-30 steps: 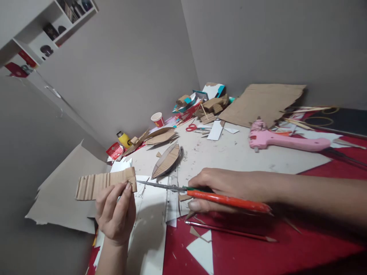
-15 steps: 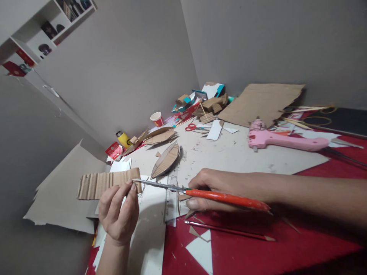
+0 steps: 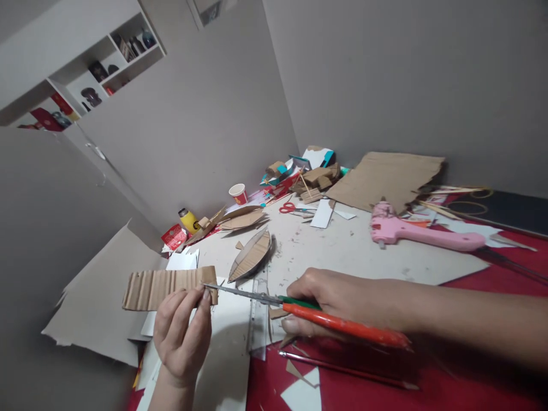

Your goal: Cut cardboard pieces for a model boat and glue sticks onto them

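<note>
My left hand (image 3: 182, 334) pinches the right end of a corrugated cardboard strip (image 3: 165, 287) and holds it level above the table. My right hand (image 3: 338, 299) grips orange-handled scissors (image 3: 308, 314). The scissors' blades point left, and their tips meet the strip's right end just above my left fingertips. A clear ruler (image 3: 259, 319) lies on white paper under the blades.
A leaf-shaped cardboard piece (image 3: 250, 256) lies behind the blades. A pink glue gun (image 3: 419, 234), red scissors (image 3: 291, 209), a paper cup (image 3: 238, 193), a yellow bottle (image 3: 188, 220) and cardboard scraps fill the back. A pencil (image 3: 346, 370) lies on the red cloth (image 3: 471, 382).
The strip and the scissor tips have come together, with the blades now at the strip's right end. The camera has tilted, so everything sits lower in the picture.
</note>
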Tool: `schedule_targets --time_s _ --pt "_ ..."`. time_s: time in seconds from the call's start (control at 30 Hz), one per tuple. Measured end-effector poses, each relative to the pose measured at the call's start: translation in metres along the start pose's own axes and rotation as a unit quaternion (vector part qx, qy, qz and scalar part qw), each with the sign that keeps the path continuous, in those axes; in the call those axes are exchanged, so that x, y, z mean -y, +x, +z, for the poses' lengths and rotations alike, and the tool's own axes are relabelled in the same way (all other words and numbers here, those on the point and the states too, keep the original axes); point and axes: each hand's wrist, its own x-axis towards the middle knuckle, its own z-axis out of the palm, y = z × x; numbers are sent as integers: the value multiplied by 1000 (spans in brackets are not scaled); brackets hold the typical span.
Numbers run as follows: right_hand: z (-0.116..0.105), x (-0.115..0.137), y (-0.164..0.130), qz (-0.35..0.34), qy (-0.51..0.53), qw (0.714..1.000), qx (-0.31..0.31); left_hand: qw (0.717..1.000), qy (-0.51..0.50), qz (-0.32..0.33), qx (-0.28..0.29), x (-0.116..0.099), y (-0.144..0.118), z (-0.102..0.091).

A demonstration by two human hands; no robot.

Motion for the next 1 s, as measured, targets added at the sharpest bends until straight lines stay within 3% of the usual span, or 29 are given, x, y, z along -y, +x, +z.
schedule_targets --time_s 0.5,0.73,1.0 --pt "8 -8 5 -24 41 999 -8 1000 -1 5 -12 2 2 1" --pt "7 -7 4 9 48 999 -14 1000 6 15 -12 2 3 1" --pt "13 -15 10 -26 18 999 -31 1000 7 -2 -15 3 1 3"
